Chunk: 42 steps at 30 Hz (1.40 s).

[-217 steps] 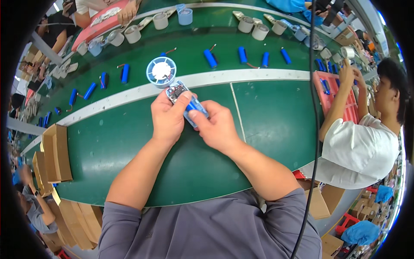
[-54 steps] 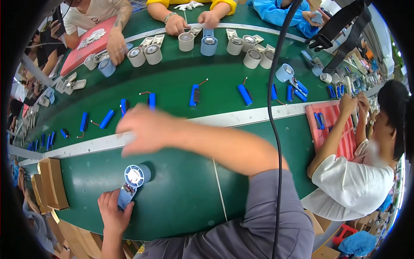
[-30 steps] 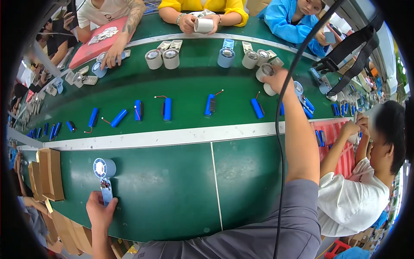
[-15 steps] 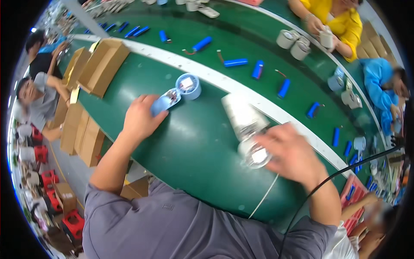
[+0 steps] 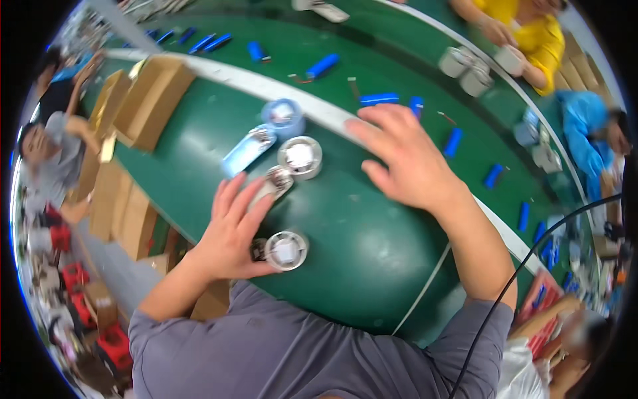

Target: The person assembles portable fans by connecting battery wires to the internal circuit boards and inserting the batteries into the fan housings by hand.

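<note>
My left hand (image 5: 231, 234) lies on the green table with its fingers apart. Its fingertips touch the handle of a white, round-headed device (image 5: 300, 157), and its thumb is beside a second white device (image 5: 287, 251) nearer me. That second handle is mostly hidden under the hand. Just beyond them sits a light blue device (image 5: 248, 150) of the same shape, its round housing open at the top. My right hand (image 5: 405, 156) is spread and holds nothing, raised by the white rail. Under its fingers, blue battery packs (image 5: 379, 99) lie on the green belt.
Several more blue battery packs (image 5: 323, 66) with wires lie along the belt. Cardboard boxes (image 5: 151, 106) stand at the left. A black cable (image 5: 512, 276) crosses in front of my right arm. Co-workers sit around, one in a yellow top (image 5: 531, 46) handling white devices.
My right hand has let go of the white devices and moved up toward the belt. The white devices now stand by the blue one, and my left hand has shifted from the blue handle to them.
</note>
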Tool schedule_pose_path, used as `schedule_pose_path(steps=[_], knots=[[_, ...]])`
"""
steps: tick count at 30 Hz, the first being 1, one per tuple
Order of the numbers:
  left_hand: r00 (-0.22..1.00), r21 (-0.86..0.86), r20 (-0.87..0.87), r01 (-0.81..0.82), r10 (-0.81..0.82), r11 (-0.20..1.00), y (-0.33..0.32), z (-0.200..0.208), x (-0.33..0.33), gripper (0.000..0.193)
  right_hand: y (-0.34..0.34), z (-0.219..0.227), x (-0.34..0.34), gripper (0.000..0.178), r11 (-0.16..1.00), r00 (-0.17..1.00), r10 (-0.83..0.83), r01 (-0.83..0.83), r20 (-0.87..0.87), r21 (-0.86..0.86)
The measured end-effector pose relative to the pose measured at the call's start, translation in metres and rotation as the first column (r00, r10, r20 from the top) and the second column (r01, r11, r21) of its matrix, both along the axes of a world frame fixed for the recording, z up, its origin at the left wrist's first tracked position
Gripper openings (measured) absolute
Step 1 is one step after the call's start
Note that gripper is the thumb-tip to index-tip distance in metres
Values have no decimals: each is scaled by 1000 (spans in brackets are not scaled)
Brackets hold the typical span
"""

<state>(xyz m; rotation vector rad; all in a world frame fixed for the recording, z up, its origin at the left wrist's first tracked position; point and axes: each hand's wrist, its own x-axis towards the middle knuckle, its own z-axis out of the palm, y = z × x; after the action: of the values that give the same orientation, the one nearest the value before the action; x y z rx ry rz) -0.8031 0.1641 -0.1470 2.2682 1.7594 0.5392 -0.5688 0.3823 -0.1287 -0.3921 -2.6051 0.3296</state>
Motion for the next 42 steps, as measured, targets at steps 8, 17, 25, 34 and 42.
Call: schedule_pose_path(steps=[8,17,25,34,42], knots=[[964,252,-136,-190,230,949,21,-13,-6,99,115,0,222,56,480,490,-869,868,-69,128],[991,339,-74,-83,115,937,42,-8,13,87,177,-8,331,104,290,173,-922,900,346,324],[958,265,48,-284,282,921,26,-8,-6,77,208,-14,309,94,195,99,-860,970,500,144],[982,342,142,-164,121,925,53,0,-19,71,196,-15,243,89,268,149,-889,936,432,227],[951,274,248,-250,182,929,42,-14,-44,69,198,-24,236,76,243,102,-906,920,411,308]])
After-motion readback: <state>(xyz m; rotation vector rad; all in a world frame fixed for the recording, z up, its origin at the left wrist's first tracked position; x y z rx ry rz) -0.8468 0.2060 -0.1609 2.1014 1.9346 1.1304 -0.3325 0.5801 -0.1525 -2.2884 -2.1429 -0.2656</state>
